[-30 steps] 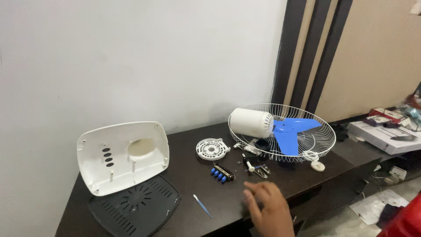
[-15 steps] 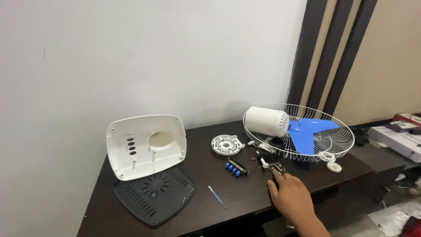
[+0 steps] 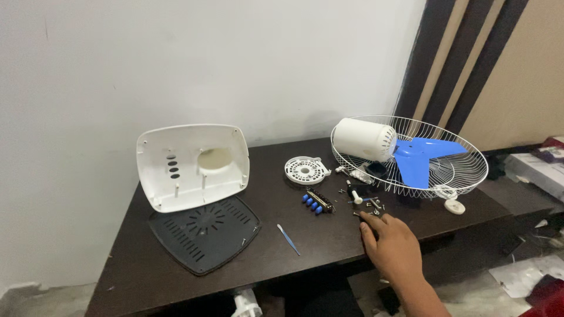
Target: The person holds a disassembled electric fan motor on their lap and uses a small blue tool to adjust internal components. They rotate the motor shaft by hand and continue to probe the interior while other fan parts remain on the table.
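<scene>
1. The right hand point(image 3: 392, 243) lies palm down on the dark table point(image 3: 329, 240), fingers loosely spread and gripping nothing, fingertips among small screws point(image 3: 376, 205).
2. The screws are tiny, silver and scattered.
3. Beyond sit a blue-buttoned switch block point(image 3: 317, 201) and a wire fan guard point(image 3: 411, 155).

One hand point(image 3: 392, 245) reaches up from the lower right of the frame, palm down, forearm angled toward the bottom edge, fingers point(image 3: 370, 226) loosely spread and pointing upper left; no second hand shows
</scene>
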